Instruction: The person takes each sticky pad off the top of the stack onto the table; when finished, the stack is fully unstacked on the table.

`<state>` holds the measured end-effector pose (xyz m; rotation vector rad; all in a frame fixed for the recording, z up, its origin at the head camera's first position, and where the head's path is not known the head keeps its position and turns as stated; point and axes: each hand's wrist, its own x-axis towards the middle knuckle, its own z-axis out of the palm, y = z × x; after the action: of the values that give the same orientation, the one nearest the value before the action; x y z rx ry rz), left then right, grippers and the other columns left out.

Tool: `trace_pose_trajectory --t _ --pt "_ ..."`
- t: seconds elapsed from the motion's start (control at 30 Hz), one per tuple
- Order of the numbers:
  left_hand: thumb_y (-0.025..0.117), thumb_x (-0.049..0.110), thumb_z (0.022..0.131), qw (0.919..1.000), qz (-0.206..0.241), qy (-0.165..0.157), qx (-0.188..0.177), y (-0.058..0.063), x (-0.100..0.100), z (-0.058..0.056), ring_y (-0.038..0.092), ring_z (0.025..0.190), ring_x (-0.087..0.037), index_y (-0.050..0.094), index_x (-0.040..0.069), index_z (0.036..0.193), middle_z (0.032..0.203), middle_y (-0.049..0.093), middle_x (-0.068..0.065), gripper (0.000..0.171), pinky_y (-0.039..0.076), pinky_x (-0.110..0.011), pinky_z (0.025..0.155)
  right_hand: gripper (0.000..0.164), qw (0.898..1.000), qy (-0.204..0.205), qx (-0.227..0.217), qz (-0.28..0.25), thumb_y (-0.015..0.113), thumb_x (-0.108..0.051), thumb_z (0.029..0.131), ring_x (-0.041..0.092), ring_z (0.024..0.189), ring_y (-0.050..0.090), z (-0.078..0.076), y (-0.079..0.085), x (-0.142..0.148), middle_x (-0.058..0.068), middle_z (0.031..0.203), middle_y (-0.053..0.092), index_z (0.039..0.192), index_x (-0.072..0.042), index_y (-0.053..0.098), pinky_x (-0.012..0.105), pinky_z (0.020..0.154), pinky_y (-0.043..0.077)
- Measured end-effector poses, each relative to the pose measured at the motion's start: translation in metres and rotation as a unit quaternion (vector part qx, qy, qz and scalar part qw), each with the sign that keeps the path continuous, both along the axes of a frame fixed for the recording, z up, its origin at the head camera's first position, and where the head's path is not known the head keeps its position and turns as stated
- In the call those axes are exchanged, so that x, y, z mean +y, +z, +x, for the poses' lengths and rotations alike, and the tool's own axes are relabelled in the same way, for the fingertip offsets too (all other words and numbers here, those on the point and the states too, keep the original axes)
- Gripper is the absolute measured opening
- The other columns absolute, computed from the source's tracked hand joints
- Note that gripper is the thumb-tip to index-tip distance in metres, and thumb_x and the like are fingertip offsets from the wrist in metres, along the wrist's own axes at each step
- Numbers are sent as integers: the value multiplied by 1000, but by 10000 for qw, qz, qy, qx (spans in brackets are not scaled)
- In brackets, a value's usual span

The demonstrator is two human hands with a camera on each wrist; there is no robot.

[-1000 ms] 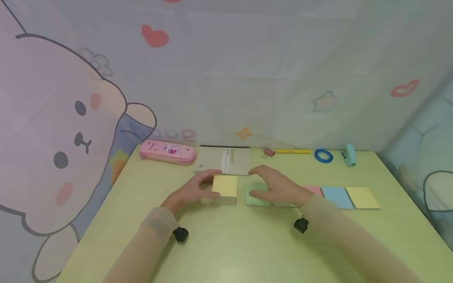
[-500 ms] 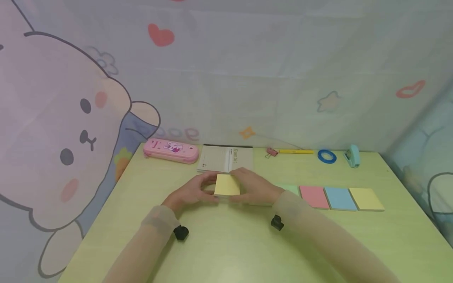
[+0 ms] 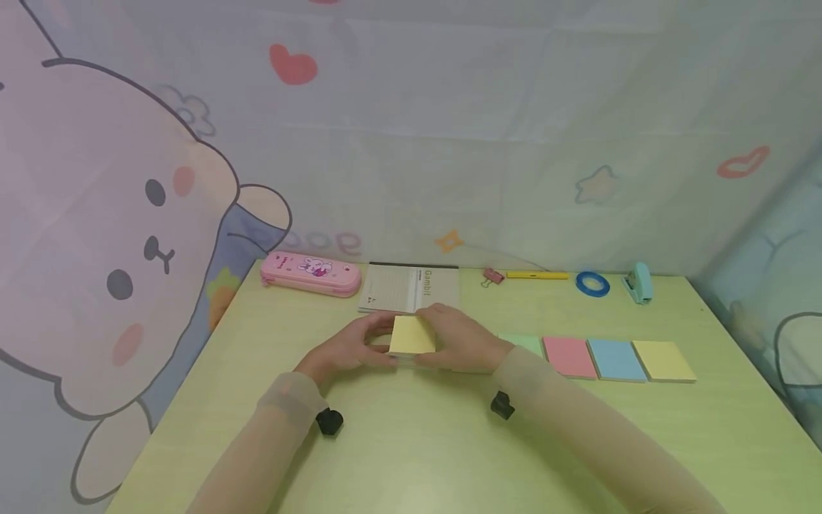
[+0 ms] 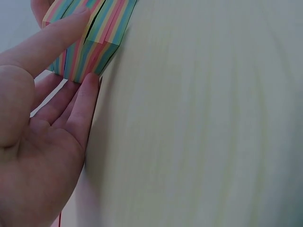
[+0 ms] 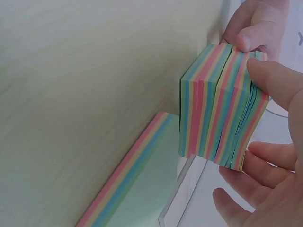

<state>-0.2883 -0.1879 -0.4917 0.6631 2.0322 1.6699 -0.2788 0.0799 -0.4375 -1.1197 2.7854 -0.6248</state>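
A thick stack of sticky notes (image 3: 413, 335), yellow on top, stands on the table between both hands. Its sides show pink, yellow, blue and green stripes, with gaps between the pads in the right wrist view. My left hand (image 3: 349, 346) holds its left side, thumb on the near face and fingers toward the back. From the right, my right hand (image 3: 472, 339) grips it, thumb (image 5: 272, 78) near the top edge and fingers behind. Right beside the stack lies a striped-edge pad with a green top (image 5: 147, 189), mostly hidden under the right hand in the head view.
Green (image 3: 523, 343), pink (image 3: 569, 358), blue (image 3: 617, 360) and yellow (image 3: 664, 361) sticky pads line up to the right. Along the back lie a pink pencil case (image 3: 311, 273), notebook (image 3: 409, 287), binder clip (image 3: 493, 276), yellow pen (image 3: 537, 275), blue tape roll (image 3: 592, 284) and stapler (image 3: 638, 283).
My right hand has moved left from over the green pads onto the stack and closed on its right side. The left hand stays at the stack's left side. Little differs over the last half second.
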Motion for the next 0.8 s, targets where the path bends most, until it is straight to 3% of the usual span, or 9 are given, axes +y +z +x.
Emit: trace_pose_trajectory --t 0.13,0.27,0.5,0.8 --pt "86 -2 83 10000 -41 7 4 1 0 0 37 153 -32 37 5 160 164 41 -13 91 45 -41 116 68 9999 -21 147 -19 83 -41 90 16 101 55 -1 4 1 3 121 63 141 -5 56 33 87 50" --pt "85 -2 84 10000 -61 29 -2 0 0 0 38 153 -31 38 7 159 163 43 -11 89 44 -42 116 72 9998 -79 128 -159 84 -39 88 21 110 57 0 10 6 9 128 63 143 -1 56 38 94 52" --pt "86 -2 84 10000 -56 21 -47 -1 2 0 39 152 -32 40 8 159 161 45 -13 88 43 -44 117 75 9989 -234 161 -383 83 -41 89 23 118 59 8 20 33 11 132 64 146 0 56 43 103 52" --pt "85 -3 84 10000 -57 42 14 -3 1 -1 36 153 -36 37 3 159 163 41 -18 90 43 -45 117 70 9969 -387 414 -540 86 -39 88 27 123 62 38 28 79 10 134 65 140 -1 59 49 105 52"
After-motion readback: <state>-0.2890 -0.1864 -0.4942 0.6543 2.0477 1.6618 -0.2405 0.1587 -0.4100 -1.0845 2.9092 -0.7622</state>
